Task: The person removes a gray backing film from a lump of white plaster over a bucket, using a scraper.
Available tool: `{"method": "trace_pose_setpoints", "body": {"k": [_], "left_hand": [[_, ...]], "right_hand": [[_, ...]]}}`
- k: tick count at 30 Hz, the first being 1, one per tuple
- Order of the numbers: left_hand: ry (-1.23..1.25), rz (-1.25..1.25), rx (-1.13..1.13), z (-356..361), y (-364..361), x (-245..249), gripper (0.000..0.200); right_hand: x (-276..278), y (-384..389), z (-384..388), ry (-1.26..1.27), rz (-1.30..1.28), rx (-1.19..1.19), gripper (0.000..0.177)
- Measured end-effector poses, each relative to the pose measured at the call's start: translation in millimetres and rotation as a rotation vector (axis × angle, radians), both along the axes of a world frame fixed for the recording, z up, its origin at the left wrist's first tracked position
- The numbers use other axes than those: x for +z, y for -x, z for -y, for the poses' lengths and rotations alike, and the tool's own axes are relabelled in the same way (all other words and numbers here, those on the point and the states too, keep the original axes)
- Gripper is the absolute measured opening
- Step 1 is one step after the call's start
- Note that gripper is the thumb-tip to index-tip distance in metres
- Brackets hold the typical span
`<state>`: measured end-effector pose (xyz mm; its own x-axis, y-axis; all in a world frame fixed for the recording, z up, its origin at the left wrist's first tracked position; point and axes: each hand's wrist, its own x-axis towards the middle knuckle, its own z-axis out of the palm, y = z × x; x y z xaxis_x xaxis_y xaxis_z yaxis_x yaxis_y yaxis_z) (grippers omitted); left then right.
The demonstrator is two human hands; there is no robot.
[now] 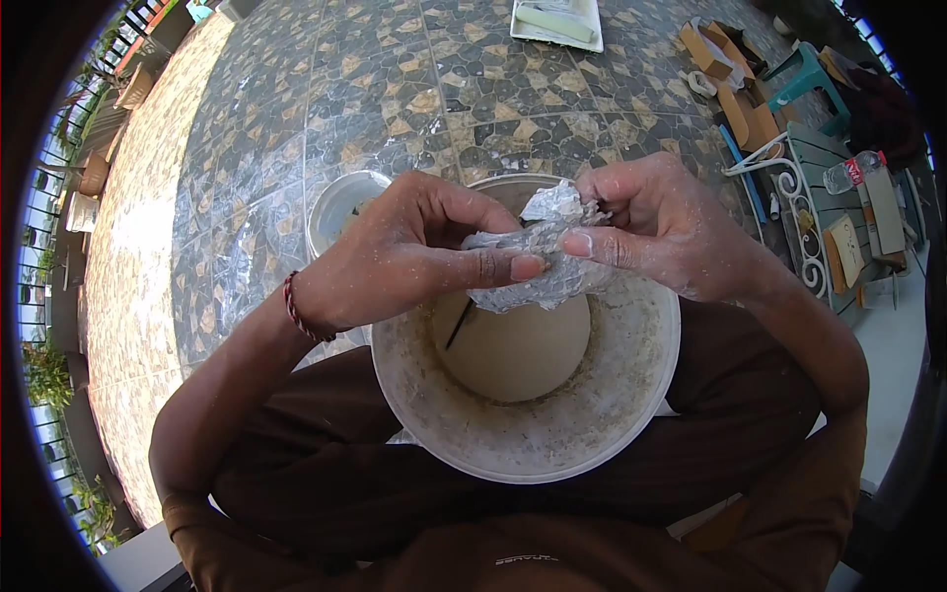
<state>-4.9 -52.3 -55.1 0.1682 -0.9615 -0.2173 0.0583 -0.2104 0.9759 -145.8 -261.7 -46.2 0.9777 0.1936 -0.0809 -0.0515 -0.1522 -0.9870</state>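
Between my two hands is a crumpled, wet-looking grey-white lump (pixel 538 271), smeared with a pale coating. My left hand (pixel 414 242) pinches its left side, with the thumb lying across the front. On the other side my right hand (pixel 666 237) grips the upper right edge between thumb and bent fingers. Both hands carry whitish residue. Directly below the lump stands a wide white tub (pixel 552 449) between my legs, its inner wall stained. Cloudy greyish liquid (pixel 528 350) covers its bottom, and a thin dark stick (pixel 460 324) shows there, its upper end hidden by the lump.
A smaller white container (pixel 324 222) stands behind my left wrist. Farther off on the tiled floor (pixel 395 109) lies a white tray (pixel 598 44) with a pale green piece. At right are cardboard boxes (pixel 750 113), a green chair (pixel 831 84) and a bench with a plastic bottle (pixel 843 176).
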Motion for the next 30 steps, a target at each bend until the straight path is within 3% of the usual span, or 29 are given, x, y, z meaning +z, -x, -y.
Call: {"method": "trace_pose_setpoints", "body": {"k": [11, 14, 23, 26, 28, 30], "left_hand": [[0.050, 0.056, 0.147, 0.6, 2.2, 4.5, 0.020], [0.074, -0.012, 0.189, -0.2, 1.5, 5.8, 0.026], [0.050, -0.200, 0.272, 0.4, -0.8, 1.6, 0.043], [0.010, -0.149, 0.196, 0.1, 5.1, -0.1, 0.037], [0.111, 0.097, 0.117, 0.6, 8.5, -1.7, 0.033], [0.128, 0.076, 0.113, 2.8, 7.3, -5.3, 0.034]], "right_hand": [[5.7, 0.2, 1.3, -0.095, -0.066, -0.068, 0.023], [3.1, 1.0, -0.9, -0.087, 0.018, -0.054, 0.023], [5.1, 0.3, 2.5, -0.092, -0.072, -0.070, 0.020], [5.5, -0.6, 2.9, -0.094, -0.084, -0.090, 0.019], [6.1, -0.4, 2.8, -0.116, -0.040, -0.091, 0.018], [6.6, -0.8, 3.8, -0.096, -0.049, -0.087, 0.018]]}}
